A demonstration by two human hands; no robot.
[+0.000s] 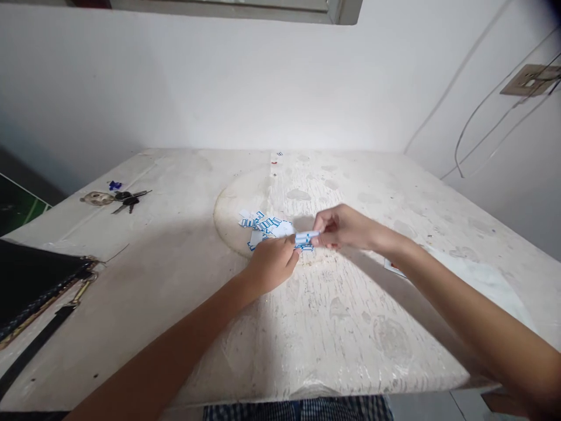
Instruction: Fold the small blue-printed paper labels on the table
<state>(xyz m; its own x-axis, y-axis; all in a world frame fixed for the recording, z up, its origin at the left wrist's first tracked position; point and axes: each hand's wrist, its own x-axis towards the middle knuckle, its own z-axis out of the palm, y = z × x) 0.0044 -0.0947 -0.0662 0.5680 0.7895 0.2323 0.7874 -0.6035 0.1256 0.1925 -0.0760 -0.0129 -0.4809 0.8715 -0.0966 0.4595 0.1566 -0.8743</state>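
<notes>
Paper strip point(303, 238): white with blue marks, raised just above the near right side of the paper pile; head view, middle of the table, between both hands.
Right hand point(339, 228): pinching the strip's right end narrowly between thumb and fingers; other fingers curled in.
Left hand point(274, 257): reaching in from lower left, back turned up, fingertips at the strip's left end; cannot tell whether gripping it or only touching, inner side of the fingers hidden.
Paper pile point(263, 224): small white pieces with blue outlines, overlapping loosely beyond and beside the left hand; lying within a faint brownish ring mark.
Table point(153, 304): covered in pale, patterned, glossy sheeting, creased in places; far edge near the white wall point(219, 88).
Keys point(127, 199): lying at far left on the table, beside a small blue object point(115, 185).
Black bag point(39, 292): at the left edge, partly out of view, with strap and metal clasp.
White sheet point(477, 280): flat on the table, partly behind the right forearm.
Wall socket point(528, 80): upper right, with thin cables hanging nearby.
</notes>
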